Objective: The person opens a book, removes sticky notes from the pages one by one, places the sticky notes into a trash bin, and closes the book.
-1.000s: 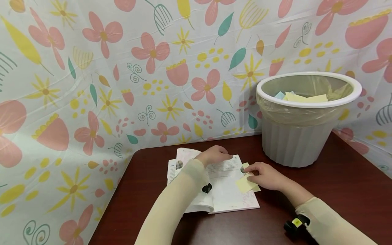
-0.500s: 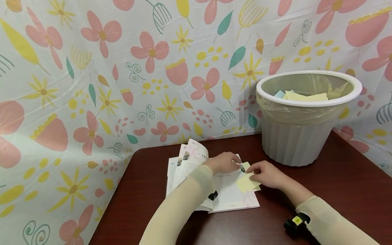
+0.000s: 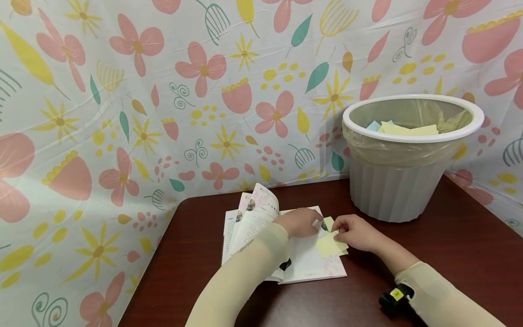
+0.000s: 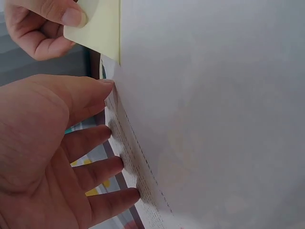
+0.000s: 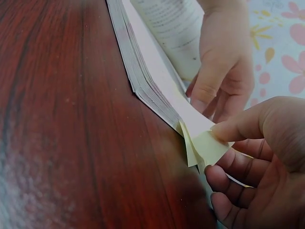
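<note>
An open book [image 3: 304,265] lies on the table, with some leaves on its left side standing up in a curl. Pale yellow sticky notes [image 3: 330,245] stick out past its right edge. My right hand [image 3: 358,233] pinches one sticky note [image 5: 213,147] between thumb and finger; another note [image 5: 188,144] shows beside it in the right wrist view. Across the upper right page reaches my left hand [image 3: 302,222]. In the left wrist view, its thumb and forefinger pinch the edge of a page [image 4: 209,109], while the other fingers extend along that edge.
A grey waste bin [image 3: 396,190] with a clear liner stands at the back right, holding yellow and blue paper pieces [image 3: 408,130]. Behind the dark red table [image 3: 175,272] hangs a flower-patterned cloth [image 3: 155,113]. Black wrist cameras [image 3: 396,299] sit on both sleeves.
My left hand has come down and rightward to the page edge near the notes. Leaves at the book's left have risen into a curl. My right hand stays nearly in place at the notes.
</note>
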Available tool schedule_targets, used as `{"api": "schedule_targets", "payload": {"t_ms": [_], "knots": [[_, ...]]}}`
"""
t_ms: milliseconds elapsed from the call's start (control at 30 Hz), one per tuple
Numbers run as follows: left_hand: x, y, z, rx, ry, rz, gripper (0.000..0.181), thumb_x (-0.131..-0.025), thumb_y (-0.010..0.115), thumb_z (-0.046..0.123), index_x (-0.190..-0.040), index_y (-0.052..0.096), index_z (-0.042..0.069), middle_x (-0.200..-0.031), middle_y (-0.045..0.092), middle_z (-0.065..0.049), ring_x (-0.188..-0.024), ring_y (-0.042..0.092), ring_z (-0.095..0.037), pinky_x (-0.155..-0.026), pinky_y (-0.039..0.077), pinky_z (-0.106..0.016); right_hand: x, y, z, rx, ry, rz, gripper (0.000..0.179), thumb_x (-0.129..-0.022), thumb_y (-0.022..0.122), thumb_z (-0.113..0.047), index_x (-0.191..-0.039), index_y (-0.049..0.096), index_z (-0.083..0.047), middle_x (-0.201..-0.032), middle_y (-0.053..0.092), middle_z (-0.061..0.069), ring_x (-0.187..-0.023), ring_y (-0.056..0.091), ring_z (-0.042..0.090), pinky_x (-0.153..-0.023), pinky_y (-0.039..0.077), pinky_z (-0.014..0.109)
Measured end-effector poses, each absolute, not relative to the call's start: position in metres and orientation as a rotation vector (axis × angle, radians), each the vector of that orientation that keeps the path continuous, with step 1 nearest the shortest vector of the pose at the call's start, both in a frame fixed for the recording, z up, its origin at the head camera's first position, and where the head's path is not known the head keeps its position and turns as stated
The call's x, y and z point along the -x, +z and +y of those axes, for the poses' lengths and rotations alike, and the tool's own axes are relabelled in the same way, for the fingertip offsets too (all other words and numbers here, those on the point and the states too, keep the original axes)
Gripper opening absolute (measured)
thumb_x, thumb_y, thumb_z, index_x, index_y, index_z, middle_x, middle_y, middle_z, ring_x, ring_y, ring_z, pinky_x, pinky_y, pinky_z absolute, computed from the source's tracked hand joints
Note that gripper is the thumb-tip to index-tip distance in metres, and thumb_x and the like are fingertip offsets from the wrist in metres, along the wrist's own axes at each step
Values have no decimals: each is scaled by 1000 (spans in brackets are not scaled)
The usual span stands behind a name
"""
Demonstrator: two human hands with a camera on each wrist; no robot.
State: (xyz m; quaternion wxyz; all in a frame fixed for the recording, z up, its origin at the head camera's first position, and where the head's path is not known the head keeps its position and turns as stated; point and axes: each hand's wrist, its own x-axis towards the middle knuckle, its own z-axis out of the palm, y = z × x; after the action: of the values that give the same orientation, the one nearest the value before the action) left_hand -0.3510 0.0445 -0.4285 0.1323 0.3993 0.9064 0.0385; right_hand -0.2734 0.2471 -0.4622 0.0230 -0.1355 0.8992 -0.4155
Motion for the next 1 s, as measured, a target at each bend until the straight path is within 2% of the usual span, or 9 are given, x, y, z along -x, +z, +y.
{"api": "schedule_targets", "payload": {"t_ms": [400, 700, 1000], "knots": [[349, -430, 46, -1158, 59, 2643, 43, -101, 59, 23, -144, 62, 24, -146, 61, 11, -138, 54, -5, -114, 42, -21, 272, -462, 246, 375, -1250, 2797, 10, -85, 71, -2, -94, 73, -4, -79, 64, 3, -69, 56, 15, -59, 48, 27], [350, -431, 47, -1137, 20, 2637, 43, -103, 58, 26, -146, 60, 27, -149, 58, 13, -141, 50, -4, -116, 40, -22, 271, -460, 247, 271, -1236, 2819, 25, -84, 71, -4, -108, 76, 2, -75, 63, 3, -62, 55, 15, -55, 46, 28], [352, -432, 47, -1164, 6, 2637, 43, -103, 57, 26, -146, 60, 28, -148, 59, 13, -141, 51, -4, -116, 40, -21, 272, -464, 247, 274, -1357, 2746, 10, -82, 71, 0, -92, 71, 0, -64, 62, 4, -57, 59, 18, -53, 50, 30]]}}
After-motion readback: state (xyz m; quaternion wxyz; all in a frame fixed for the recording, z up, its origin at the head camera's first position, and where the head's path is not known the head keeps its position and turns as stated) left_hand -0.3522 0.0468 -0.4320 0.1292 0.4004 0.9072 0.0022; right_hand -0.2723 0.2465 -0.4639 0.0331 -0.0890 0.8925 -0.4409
